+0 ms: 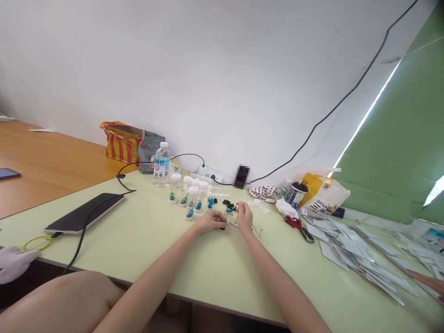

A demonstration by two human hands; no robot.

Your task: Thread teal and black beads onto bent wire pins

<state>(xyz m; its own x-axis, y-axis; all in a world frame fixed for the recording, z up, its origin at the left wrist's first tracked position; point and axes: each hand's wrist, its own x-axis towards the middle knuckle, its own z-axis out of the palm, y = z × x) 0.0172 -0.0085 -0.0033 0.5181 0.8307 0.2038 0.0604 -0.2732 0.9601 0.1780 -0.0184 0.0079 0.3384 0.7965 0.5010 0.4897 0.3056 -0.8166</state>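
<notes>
Here we go, both grips narrow and working close together in the middle of the pale green tabletop (149,259)! The left grip (210,221) is pinched down on a small dark-blue wire-legged component (223,226), and the right grip (244,218) is tight right beside it, closed on thin wire leads (255,228) that trail out to the right; at this size, it's hard to tell exactly how those leads join up! Just ahead of the hands, loose blue components (210,202) and black components (227,203) are scattered, next to a row of clear plastic vials (190,202) with white caps, green and blue parts inside. White loose caps (256,202) sit to the right, and red-handled scissors (293,222) lie further along. Farther back we've got a water bottle (162,164) and a power strip (204,173) against the wall. Out to the left is a dark tablet (83,213), and over on the right, a big spread of white packets (357,254) fans across the tabletop!
</notes>
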